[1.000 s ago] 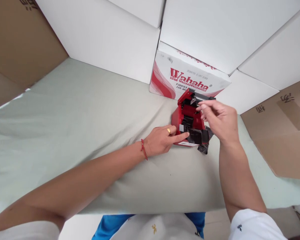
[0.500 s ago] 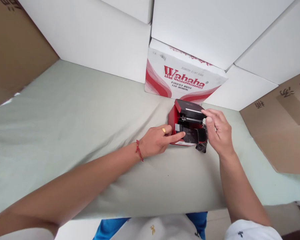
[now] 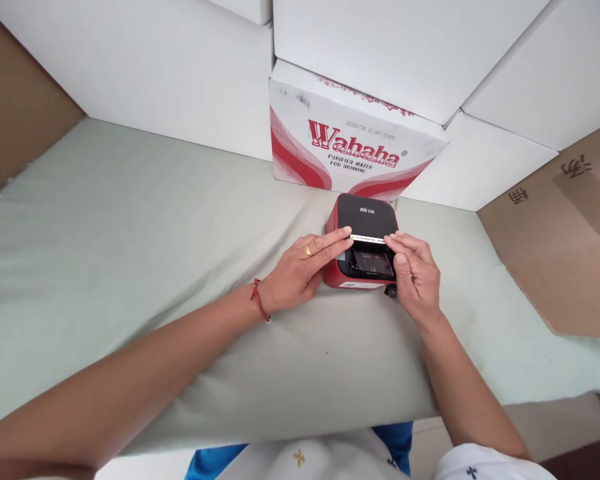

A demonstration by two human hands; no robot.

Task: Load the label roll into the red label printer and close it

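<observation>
A small red and black printer [image 3: 365,217] stands on the cloth-covered table, its black lid down. Across the lid's front edge runs a white strip with tiny print. In the front recess lies dark, shiny film [image 3: 373,262], and a crumpled black end [image 3: 391,291] of it pokes out at the front right corner. My left hand [image 3: 300,270] is open, with stretched fingertips resting on the lid's left front edge. On the opposite edge lie the extended fingers of my right hand [image 3: 416,275], also open, its thumb beside the printer's right side.
Right behind the printer stands a white and red Wahaha water carton [image 3: 350,147]. White boxes [image 3: 180,73] form a wall at the back. Brown cardboard [image 3: 565,247] borders the right side, and another brown box [image 3: 20,93] the left. Wrinkled pale green cloth [image 3: 145,220] covers the table.
The printer's lid has swung from raised to down, hiding the roller inside. My left hand moved from the film in front up to the lid's edge; my right hand came down with the lid.
</observation>
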